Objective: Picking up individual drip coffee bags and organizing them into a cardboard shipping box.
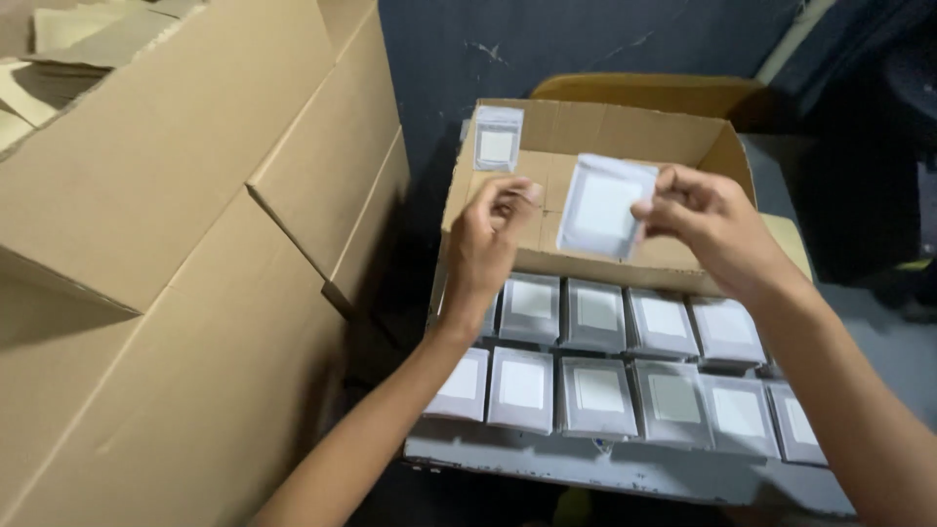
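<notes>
Big stacked cardboard boxes (185,244) on the left, filling nearly half the view, flaps open at the top, plain brown. Dark blue wall (547,44) behind, scuffed in places. Open carton (595,132) in the middle, standing on its side behind the rows, brown flaps spread, inner wall facing up toward the camera. Grey shelf edge (625,473) along the bottom, worn and chipped, under the front row. Yellowish curved object (654,93) behind the carton, kind unclear.

Two rows of small packets (600,395) in front of the carton, standing close side by side, touching, each clear and shiny with a white square inside; back row just against the carton, front row near the shelf edge.

Right hand (708,229) raised over the carton, thumb and fingers pinched on the right edge of one white packet (605,205), held up and tilted, above the back row and in front of the carton's inner wall. Left hand (493,234) just beside, fingers curled narrow, fingertips bunched near the left edge of the held packet; touching it or not, cannot tell.

One more small packet (498,139) lying flat against the carton's upper left flap, apart from the rest.
</notes>
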